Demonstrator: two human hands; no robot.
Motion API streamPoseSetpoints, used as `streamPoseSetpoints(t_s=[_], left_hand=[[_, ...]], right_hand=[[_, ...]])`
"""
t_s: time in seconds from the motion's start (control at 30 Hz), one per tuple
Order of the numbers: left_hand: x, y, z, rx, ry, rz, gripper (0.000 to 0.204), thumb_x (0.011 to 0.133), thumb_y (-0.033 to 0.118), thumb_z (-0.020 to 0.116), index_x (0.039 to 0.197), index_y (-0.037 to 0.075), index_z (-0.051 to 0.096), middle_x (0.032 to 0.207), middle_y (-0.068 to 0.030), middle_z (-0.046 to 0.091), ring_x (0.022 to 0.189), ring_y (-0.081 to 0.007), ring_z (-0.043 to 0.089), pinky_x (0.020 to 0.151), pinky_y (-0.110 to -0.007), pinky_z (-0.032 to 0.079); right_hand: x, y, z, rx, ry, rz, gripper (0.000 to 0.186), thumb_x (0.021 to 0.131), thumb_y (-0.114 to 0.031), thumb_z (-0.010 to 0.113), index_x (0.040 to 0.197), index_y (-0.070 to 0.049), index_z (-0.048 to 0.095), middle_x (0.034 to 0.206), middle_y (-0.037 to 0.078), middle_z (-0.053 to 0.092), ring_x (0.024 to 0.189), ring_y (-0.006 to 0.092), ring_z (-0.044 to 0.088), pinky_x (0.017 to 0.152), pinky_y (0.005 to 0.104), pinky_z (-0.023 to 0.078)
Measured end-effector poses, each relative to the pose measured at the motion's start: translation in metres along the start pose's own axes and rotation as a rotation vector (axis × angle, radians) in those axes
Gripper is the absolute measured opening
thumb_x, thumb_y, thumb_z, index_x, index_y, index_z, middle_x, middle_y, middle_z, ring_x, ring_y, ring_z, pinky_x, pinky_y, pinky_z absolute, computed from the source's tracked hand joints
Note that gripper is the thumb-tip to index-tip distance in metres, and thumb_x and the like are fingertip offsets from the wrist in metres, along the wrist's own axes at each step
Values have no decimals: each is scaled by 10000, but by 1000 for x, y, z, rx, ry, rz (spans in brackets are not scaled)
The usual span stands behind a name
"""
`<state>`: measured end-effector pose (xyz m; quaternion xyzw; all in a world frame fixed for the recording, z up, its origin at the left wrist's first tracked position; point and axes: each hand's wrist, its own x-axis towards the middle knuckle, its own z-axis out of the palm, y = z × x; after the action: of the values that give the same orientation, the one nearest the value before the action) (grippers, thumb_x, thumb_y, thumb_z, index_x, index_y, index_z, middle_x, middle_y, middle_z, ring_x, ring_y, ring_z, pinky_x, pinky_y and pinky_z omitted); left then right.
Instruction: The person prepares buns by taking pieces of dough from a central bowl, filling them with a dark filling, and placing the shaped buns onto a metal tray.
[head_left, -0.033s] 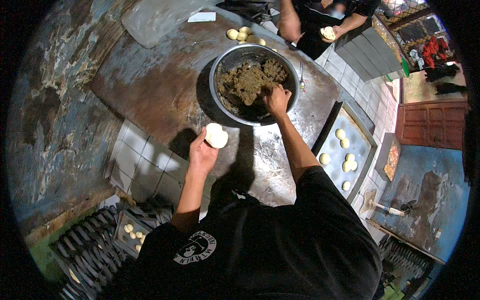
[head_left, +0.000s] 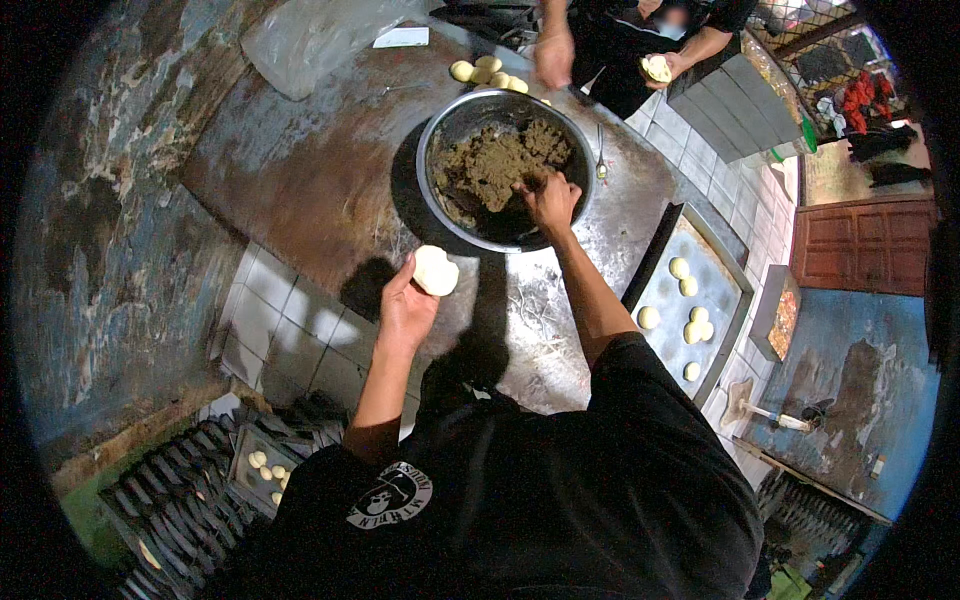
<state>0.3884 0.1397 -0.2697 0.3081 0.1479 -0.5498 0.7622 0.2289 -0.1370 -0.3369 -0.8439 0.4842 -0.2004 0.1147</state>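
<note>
A pale, flattened piece of dough (head_left: 437, 271) rests in my left hand (head_left: 408, 312), whose thumb and fingers close round its left side. Beyond it stands a wide metal bowl (head_left: 432, 190) holding a lumpy brown filling (head_left: 495, 165). My right hand (head_left: 553, 203) reaches over the near right rim into the bowl, its fingers bent and the tips at the filling's right edge. The fingertips are partly hidden against the dark mass. Several round dough balls (head_left: 488, 73) lie on the table just past the bowl.
To the right of the worn table (head_left: 300, 170) is a metal tray (head_left: 716, 262) with several dough balls. A spoon or fork (head_left: 601, 165) lies beside the bowl. Across the table a co-worker's hand (head_left: 657, 70) holds dough. Stacked trays (head_left: 190, 500) stand at lower left.
The co-worker's other hand has moved left toward the dough balls. My right hand's fingers have shifted slightly left into the filling; my left hand has hardly moved.
</note>
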Motion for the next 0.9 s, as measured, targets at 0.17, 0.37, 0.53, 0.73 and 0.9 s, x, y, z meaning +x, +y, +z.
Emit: streamPoseSetpoints(t_s=[0.17, 0.37, 0.53, 0.73, 0.9], left_hand=[[0, -18, 41, 36, -85, -13, 454, 970, 310, 720, 1286, 25, 562, 1267, -106, 642, 1194, -267, 620, 1082, -451, 483], [-27, -64, 83, 64, -245, -12, 455, 988, 333, 692, 1302, 31, 561, 1272, -116, 622, 1216, -278, 590, 1095, -480, 436], [-62, -150, 119, 107, -384, -181, 337, 1006, 213, 665, 1268, 23, 570, 1219, -98, 629, 1175, -224, 599, 1058, -380, 456], [-114, -231, 120, 374, -537, -260, 321, 955, 42, 671, 1252, 24, 553, 1170, -85, 623, 1121, -192, 605, 1009, -348, 480], [-150, -282, 123, 914, -567, 138, 401, 910, 23, 735, 1269, -29, 563, 1118, -101, 672, 1024, -177, 669, 918, -299, 558]], right_hand=[[-17, -7, -50, 1163, 26, 618, 342, 963, -283, 754, 1112, 24, 730, 938, 12, 711, 853, 116, 610, 820, 291, 487], [-103, -45, -170, 1464, -323, 540, 311, 1058, -285, 607, 1255, -67, 710, 1093, 19, 737, 1009, 145, 611, 963, 283, 429], [-175, -22, -237, 768, -35, 153, 167, 831, -152, 797, 974, -68, 811, 1095, 120, 748, 1082, 256, 619, 998, 363, 452], [-255, 56, -257, 1446, -257, 382, 668, 909, -224, 794, 1456, -7, 478, 1366, 148, 574, 1324, 267, 499, 1152, 379, 373], [-314, 85, -296, 1408, -315, 254, 775, 888, -131, 788, 1536, 12, 387, 1505, 169, 506, 1333, 243, 526, 1101, 363, 451]])
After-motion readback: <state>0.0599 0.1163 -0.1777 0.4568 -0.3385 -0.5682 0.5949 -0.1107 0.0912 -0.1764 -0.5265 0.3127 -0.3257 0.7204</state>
